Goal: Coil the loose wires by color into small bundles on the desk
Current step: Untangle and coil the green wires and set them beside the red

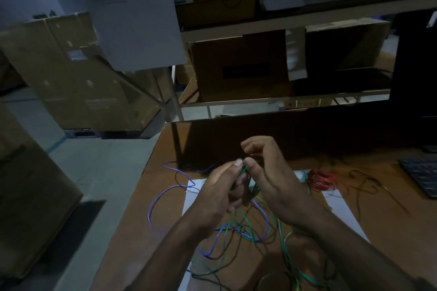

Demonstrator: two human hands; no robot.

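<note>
Hands are meeting right over the middle of the tabletop (146, 196), both working the same green wire (246, 173). The left hand (221, 192) is pinching it, thumb laid flat along the top and the other fingers curled under a small dark-green bunch of loops. The right hand (267, 172) is pinching the same bunch from the other side with its thumb tip almost touching the left thumb, index finger hooked up above, rest of the fingers loosely curled.

The gripped bunch is running roughly up-and-down between the two hands, with the loose tail dropping below the wrists and sprawling towards the camera in wide loops across the tabletop. It's tangling down there with a blue wire (165, 192), which is looping out to the left of the left hand, and a thin black wire (227, 260).

Off to the right of the right hand, a red wire bundle (322, 181) is sitting already coiled, with a keyboard (421, 175) further right.
</note>
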